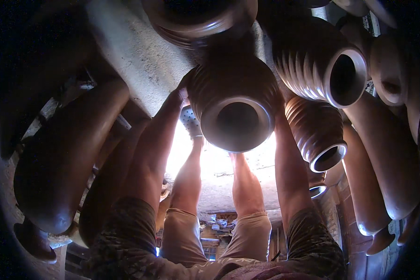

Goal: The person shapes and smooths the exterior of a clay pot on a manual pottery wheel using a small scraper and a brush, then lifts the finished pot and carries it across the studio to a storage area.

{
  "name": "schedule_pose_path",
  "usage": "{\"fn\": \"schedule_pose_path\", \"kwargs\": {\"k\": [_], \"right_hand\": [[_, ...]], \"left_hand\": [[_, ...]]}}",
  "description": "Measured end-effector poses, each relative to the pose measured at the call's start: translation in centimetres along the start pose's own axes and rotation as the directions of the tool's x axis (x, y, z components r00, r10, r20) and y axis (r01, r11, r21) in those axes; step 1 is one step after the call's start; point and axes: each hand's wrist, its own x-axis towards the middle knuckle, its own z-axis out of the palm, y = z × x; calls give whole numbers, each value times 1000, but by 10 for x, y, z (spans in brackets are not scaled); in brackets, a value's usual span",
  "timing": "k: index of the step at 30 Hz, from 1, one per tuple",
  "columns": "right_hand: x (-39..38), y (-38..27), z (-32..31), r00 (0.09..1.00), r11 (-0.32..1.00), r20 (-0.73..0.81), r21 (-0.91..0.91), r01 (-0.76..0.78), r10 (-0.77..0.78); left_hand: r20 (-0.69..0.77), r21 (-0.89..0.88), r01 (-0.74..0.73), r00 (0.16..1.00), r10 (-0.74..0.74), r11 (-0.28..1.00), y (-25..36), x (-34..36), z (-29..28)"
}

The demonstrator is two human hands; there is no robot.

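Observation:
A brown clay pot [238, 84] with a ribbed body and a wide pale rim is held between my two hands, its round mouth facing me. My left hand [185, 91] presses against the pot's left side, fingers partly hidden behind it. On the opposite side, my right hand [280, 95] lies against the ribbed wall, mostly in shadow. Just beyond, a larger clay pot [205, 25] stands at the top of the view. Below the held pot, my legs and a perforated shoe [190, 120] show on the bright floor.
Close on the right are two more ribbed pots, a bigger one [312, 65] and a smaller one [316, 133]. Tall smooth clay vessels [70, 154] line the left, with similar vessels [387, 154] on the right. A rough pale surface [140, 56] runs behind.

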Motion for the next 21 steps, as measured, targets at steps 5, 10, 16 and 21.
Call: {"fn": "schedule_pose_path", "kwargs": {"k": [5, 10, 16, 21], "right_hand": [[6, -2, 6, 1000, 1000, -5, -5, 4, -4], [11, 0, 8, 1000, 1000, -4, -1, 11, -11], [11, -1, 4, 999, 999, -16, -4, 37, -37], [-2, 13, 18, 999, 1000, -46, -13, 18, -18]], "left_hand": [[-4, -23, 10, 1000, -10, 1000, 1, 3, -1], [-14, -44, 21, 1000, -22, 999, -2, -1, -4], [-45, -48, 40, 998, -43, 998, -4, 7, 2], [-377, 118, -47, 922, 89, 992, 1, 6, -43]]}}
